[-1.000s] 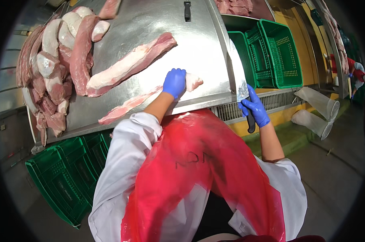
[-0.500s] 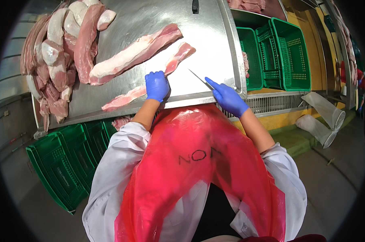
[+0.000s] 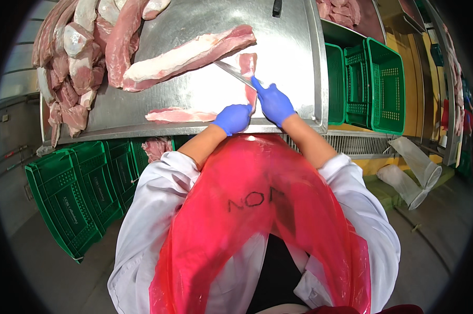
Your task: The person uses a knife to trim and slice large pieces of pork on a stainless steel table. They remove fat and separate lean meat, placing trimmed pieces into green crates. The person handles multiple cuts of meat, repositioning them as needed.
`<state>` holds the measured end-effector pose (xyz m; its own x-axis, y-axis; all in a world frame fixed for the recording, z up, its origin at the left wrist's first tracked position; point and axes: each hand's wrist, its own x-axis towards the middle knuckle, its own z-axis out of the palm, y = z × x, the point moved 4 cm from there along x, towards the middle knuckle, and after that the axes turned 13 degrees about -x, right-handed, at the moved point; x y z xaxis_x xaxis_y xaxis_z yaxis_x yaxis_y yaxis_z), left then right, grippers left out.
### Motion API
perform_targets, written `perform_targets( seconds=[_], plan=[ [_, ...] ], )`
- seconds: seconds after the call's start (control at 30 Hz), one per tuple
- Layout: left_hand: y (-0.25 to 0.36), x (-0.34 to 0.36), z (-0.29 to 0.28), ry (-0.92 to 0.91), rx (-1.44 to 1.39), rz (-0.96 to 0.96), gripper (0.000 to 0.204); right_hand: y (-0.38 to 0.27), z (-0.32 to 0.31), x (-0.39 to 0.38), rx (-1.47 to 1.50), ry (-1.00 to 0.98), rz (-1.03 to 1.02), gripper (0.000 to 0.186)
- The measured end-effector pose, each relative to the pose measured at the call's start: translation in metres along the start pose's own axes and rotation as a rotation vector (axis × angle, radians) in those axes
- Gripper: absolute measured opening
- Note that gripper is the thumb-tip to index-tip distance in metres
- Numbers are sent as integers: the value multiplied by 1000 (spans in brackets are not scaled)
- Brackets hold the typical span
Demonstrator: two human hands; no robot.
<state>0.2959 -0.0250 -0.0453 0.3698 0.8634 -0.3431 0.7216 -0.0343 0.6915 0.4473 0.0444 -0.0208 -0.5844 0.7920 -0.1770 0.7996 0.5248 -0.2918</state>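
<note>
My left hand [image 3: 234,118], in a blue glove, is closed on the near end of a thin meat strip [image 3: 248,62] lying lengthwise away from me on the steel table [image 3: 184,91]. My right hand [image 3: 274,102], also gloved, grips a knife [image 3: 229,69], index finger stretched forward along it; the handle is hidden under the hand. The blade points up-left, at the strip. A long pale-topped loin [image 3: 186,55] lies beyond, and a second thin strip [image 3: 179,115] lies left of my left hand. A black-handled tool [image 3: 276,8] rests at the back.
A large meat pile [image 3: 71,63] covers the table's left. Green crates [image 3: 385,86] stand right of the table, below a tray of meat pieces [image 3: 338,11]. More green crates [image 3: 64,196] stand below at left. Mesh sleeves [image 3: 409,183] hang or lie at lower right.
My right hand has moved up and left with the knife, bringing the blade to the strip. My left hand has shifted right along with that strip, which now lies more upright in view.
</note>
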Motion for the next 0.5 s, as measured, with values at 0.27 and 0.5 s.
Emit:
perform_targets(
  seconds=[0.27, 0.5],
  plan=[
    [-112, -65, -102, 321, 143, -278, 18, 25, -23, 2, -79, -104, 9, 58],
    [-189, -122, -160, 427, 229, -353, 16, 57, -18, -23, -68, -93, 150, 59]
  ],
)
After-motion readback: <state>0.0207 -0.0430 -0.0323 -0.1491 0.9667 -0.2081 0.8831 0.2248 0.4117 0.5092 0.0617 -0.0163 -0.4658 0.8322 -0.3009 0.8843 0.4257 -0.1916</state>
